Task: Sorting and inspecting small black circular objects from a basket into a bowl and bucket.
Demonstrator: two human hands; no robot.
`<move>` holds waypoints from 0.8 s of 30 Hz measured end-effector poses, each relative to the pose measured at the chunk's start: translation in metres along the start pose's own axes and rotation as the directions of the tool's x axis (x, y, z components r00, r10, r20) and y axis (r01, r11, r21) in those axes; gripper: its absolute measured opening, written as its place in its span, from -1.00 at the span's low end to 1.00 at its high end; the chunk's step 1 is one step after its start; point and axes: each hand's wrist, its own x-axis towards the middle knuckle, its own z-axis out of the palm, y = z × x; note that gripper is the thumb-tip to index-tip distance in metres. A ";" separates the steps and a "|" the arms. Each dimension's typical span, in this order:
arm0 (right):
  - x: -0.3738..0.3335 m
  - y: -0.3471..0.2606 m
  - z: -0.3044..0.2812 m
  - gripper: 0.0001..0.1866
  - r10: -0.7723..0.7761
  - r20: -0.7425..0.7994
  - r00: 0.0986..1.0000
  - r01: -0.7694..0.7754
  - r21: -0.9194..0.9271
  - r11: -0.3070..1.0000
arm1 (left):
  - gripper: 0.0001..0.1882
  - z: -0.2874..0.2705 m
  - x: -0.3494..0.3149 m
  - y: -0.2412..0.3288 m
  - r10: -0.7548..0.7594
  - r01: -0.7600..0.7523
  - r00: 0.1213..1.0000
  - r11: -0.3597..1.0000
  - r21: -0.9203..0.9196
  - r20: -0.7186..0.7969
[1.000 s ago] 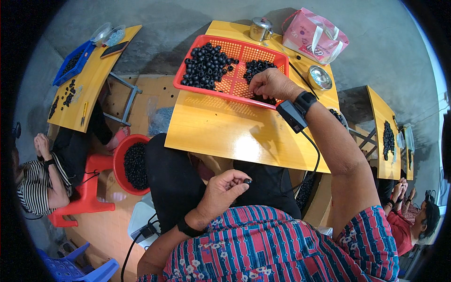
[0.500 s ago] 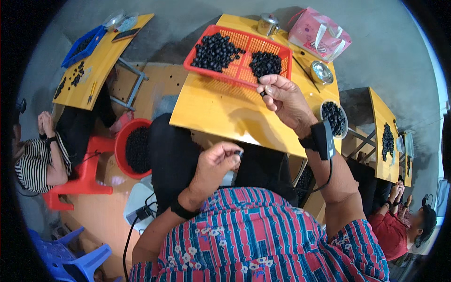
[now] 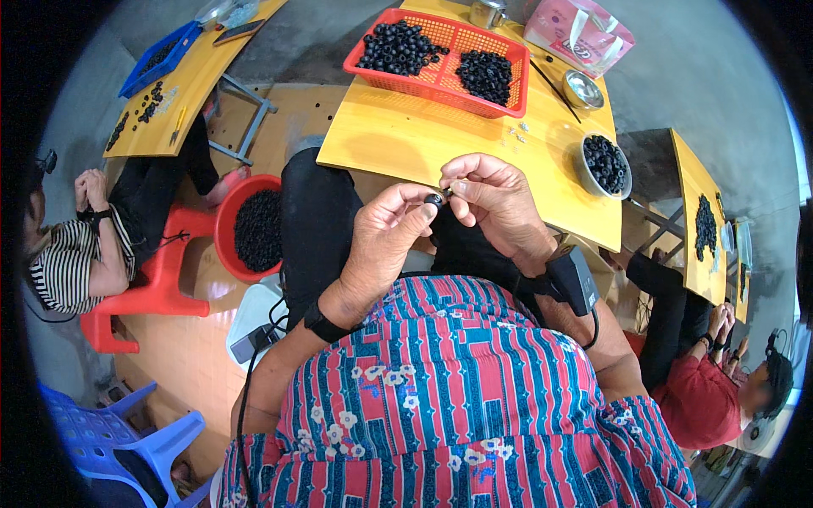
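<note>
Over my lap, at the table's near edge, my two hands are close together. My left hand pinches a small round black part between thumb and fingertips. Thumb and forefinger of my right hand close on a tiny dark piece, right beside the black part; whether the two touch I cannot tell. On the yellow table stands a red two-compartment basket, with larger round black parts on its left side and smaller black pieces on its right.
A tub of black rings stands at the table's right edge. Behind are a metal bowl, a dark stick and a pink bag. Tiny clear bits lie before the basket. A red bucket stands left; people sit both sides.
My right hand has come down from the basket's front edge to meet my left hand, which has risen a little. Clear bits on the table, hidden before, now show.
</note>
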 end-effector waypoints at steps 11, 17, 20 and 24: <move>-0.014 0.010 -0.006 -0.89 -0.063 -0.088 0.994 0.021 -0.417 0.909 | -0.81 0.002 0.000 -0.012 -0.066 0.065 0.997 0.998 0.021 0.046; -0.021 0.016 -0.007 -0.89 -0.014 -0.114 0.993 -0.008 -0.189 0.982 | -0.81 0.003 0.002 -0.015 -0.067 0.069 0.996 0.997 -0.030 0.056; -0.023 0.018 -0.007 -0.89 -0.036 -0.109 0.993 0.008 -0.241 0.971 | -0.79 0.000 0.003 -0.019 -0.072 0.073 0.996 0.997 -0.015 0.059; -0.021 0.017 -0.007 -0.90 -0.208 -0.098 0.973 0.122 -0.549 0.827 | -0.74 -0.001 0.003 -0.020 -0.086 0.086 0.996 0.996 -0.004 0.040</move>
